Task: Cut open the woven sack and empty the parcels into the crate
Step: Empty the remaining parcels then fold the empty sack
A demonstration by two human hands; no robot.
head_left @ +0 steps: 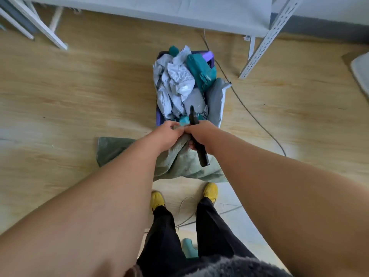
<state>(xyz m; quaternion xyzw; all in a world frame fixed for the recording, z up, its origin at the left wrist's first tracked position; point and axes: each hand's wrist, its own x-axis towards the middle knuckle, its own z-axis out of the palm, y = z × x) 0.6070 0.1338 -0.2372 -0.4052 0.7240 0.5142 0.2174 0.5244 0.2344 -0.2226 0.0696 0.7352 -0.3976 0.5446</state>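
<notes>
A purple crate (158,118) stands on the wooden floor, heaped with several grey and teal parcels (179,80). The green woven sack (179,164) lies limp on the floor just in front of the crate, its bunched end lifted to the crate's near rim. My left hand (167,134) grips that bunched sack cloth. My right hand (201,134) sits right beside it, holding a black utility knife (196,134) and also touching the sack; the knife's tip points over the parcels.
A dark cable (249,112) runs across the floor right of the crate. White metal shelving legs (265,41) stand behind and to the right, more at the upper left. My feet in yellow shoes (210,191) stand just behind the sack. A teal object (189,247) lies between my legs.
</notes>
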